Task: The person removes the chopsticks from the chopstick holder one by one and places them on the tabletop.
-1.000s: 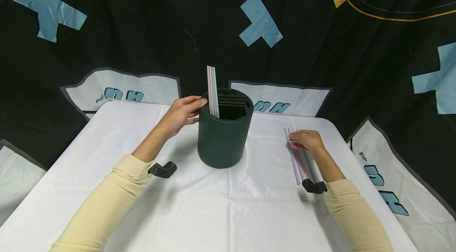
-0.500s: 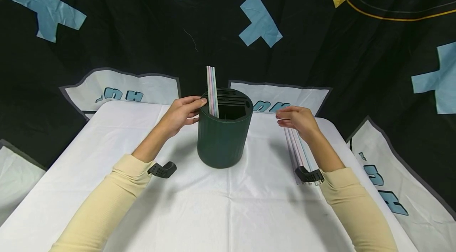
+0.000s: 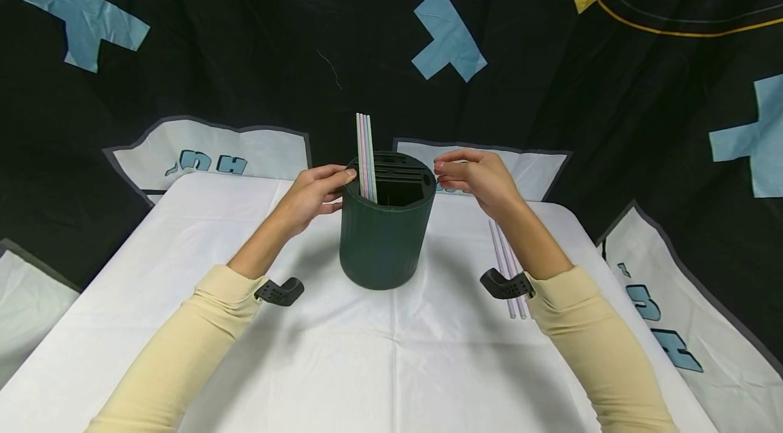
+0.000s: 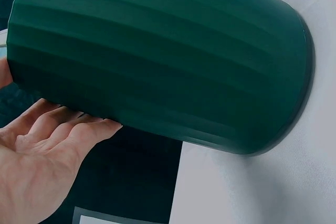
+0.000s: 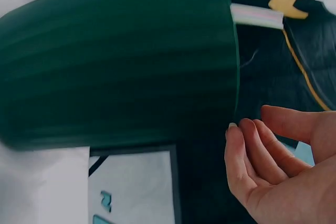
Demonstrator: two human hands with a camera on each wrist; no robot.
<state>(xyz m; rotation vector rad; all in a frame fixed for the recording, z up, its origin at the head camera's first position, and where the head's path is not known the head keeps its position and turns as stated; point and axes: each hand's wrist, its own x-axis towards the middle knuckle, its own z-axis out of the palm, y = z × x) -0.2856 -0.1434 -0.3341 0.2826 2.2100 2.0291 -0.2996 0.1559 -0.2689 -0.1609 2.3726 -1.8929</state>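
Note:
A dark green round holder stands upright on the white table, its top part slotted and part open. Several thin pastel sticks, straw-like, rise from its left side. My left hand holds the holder's left rim, thumb on top and fingers bent against the ribbed wall. At the opposite rim is my right hand, with loosely bent fingers and nothing seen between them. In the right wrist view, its fingertips come close to the rim; contact cannot be told. Lilac sticks lie on the table, partly hidden by my right forearm.
A white cloth covers the table. Behind it hangs a black sheet with blue and yellow patches. White printed panels show along the table's far edge and right side. Each wrist carries a black camera mount.
My right hand has left the lilac sticks on the table and moved up and left to the holder's right rim. My left hand and the holder have stayed in place.

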